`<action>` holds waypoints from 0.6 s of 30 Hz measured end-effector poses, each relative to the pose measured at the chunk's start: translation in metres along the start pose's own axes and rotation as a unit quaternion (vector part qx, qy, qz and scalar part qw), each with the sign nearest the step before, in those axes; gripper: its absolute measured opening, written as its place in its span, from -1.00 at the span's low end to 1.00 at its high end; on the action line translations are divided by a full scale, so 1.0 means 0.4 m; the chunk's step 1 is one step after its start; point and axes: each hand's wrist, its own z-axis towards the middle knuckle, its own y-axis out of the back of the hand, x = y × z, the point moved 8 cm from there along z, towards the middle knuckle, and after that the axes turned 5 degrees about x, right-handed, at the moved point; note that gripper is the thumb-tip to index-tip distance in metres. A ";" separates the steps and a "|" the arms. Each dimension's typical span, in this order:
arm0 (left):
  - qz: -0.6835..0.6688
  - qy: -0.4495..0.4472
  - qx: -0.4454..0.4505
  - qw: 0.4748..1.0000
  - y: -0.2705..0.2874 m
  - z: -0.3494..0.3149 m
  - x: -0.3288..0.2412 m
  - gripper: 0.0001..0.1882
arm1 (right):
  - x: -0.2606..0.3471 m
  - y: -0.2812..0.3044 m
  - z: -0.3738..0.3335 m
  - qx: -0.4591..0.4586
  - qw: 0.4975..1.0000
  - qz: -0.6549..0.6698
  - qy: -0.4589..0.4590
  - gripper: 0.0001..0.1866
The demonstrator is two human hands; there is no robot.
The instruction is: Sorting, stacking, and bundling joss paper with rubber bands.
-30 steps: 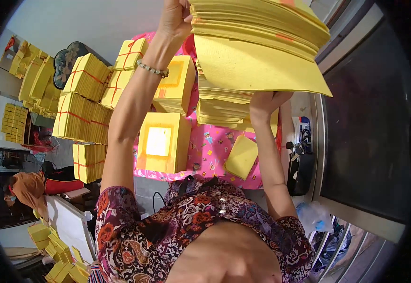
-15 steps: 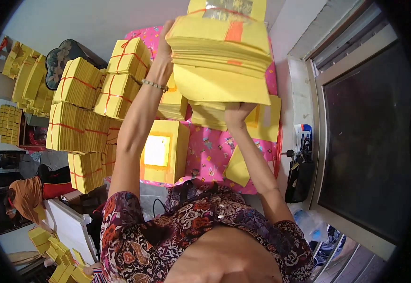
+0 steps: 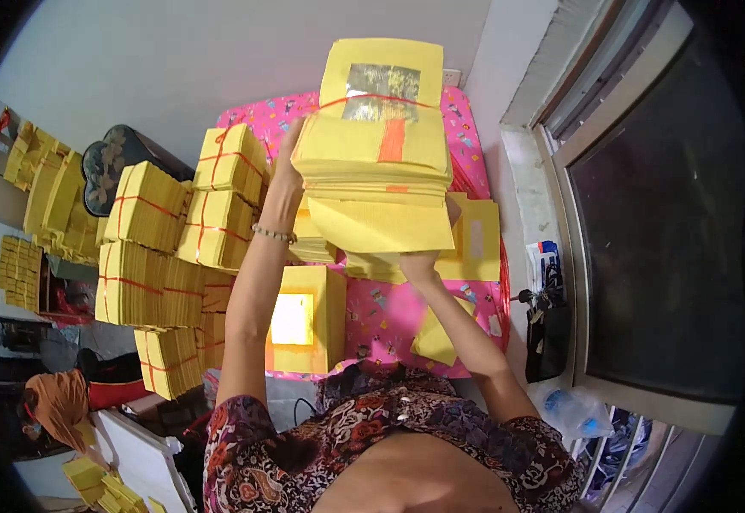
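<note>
Both my hands hold a thick stack of yellow paper (image 3: 376, 175) above the pink patterned cloth. My left hand (image 3: 288, 162), with a bead bracelet at the wrist, is closed against the stack's left side. Beneath the near right corner is my right hand (image 3: 422, 261), its fingers mostly hidden by the paper. An orange strip marks the stack's face. Behind its upper edge rises a yellow sheet with a silver foil patch (image 3: 381, 90), crossed by a red string. The lowest near sheets fan out loosely. Lower yellow stacks (image 3: 372, 265) show beneath it.
Yellow bundles tied with red string (image 3: 146, 205) are piled at the left. A yellow block with a bright square label (image 3: 329, 321) stands on the pink cloth (image 3: 372, 329). Loose yellow sheets (image 3: 479, 244) lie at right, beside a window frame (image 3: 560, 214). Another person (image 3: 56, 410) is at far left.
The held stack has come lower in view and a little left, with both hands still on it. The whole scene has also shifted downward, showing more wall at the top.
</note>
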 end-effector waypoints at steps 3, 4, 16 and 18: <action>-0.003 0.092 -0.015 0.996 0.009 -0.024 0.006 -0.73 | 0.010 0.029 -0.013 0.059 0.997 -0.047 0.011 -0.47; 0.000 0.091 -0.004 0.996 -0.011 -0.034 0.002 -0.73 | 0.005 0.023 -0.010 0.116 0.992 -0.050 -0.011 -0.43; 0.235 0.050 -0.031 0.970 -0.022 -0.142 -0.105 -0.66 | -0.033 0.086 0.048 0.136 0.981 0.048 -0.127 -0.75; 0.382 -0.024 -0.085 0.920 -0.030 -0.171 -0.179 -0.67 | -0.046 0.070 0.065 0.125 0.979 0.079 -0.140 -0.82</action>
